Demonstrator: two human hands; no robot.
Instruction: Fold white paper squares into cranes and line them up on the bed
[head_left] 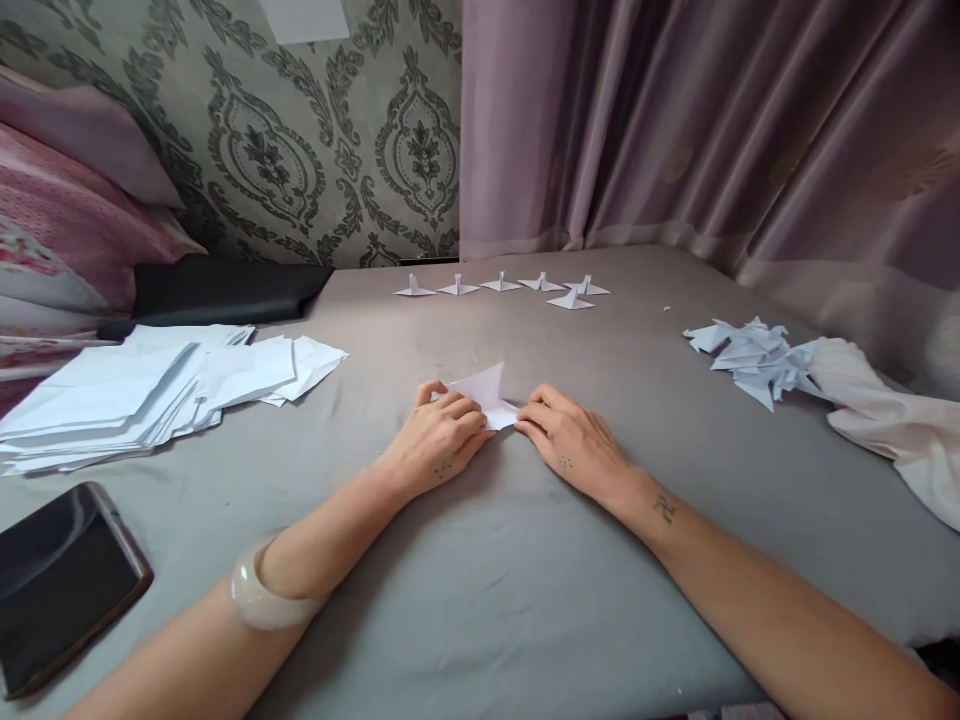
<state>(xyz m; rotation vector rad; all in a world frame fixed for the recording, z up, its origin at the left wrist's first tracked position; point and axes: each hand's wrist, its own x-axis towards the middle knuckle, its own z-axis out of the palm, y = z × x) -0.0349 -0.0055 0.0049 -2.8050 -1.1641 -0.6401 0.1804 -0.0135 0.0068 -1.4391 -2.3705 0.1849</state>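
Note:
A partly folded white paper (pixel 487 388) lies on the grey cloth surface between my hands, one pointed flap standing up. My left hand (pixel 448 430) covers its left side, with the fingers curled over and pressing on it. At its right corner, my right hand (pixel 566 432) pinches the paper's tip between thumb and fingers. The underside of the paper and some of my left fingertips are hidden. Beyond my hands stand several folded paper birds (pixel 501 282) in a row, with another one (pixel 571 300) just in front of the row's right end.
To the left lies a stack of white paper sheets (pixel 112 390), with a dark phone (pixel 71 590) nearer me and a black folded item (pixel 225 287) behind. At right, a heap of folded paper pieces (pixel 757 355) touches a pale cloth (pixel 892 415). Purple curtains (pixel 637 120) hang behind.

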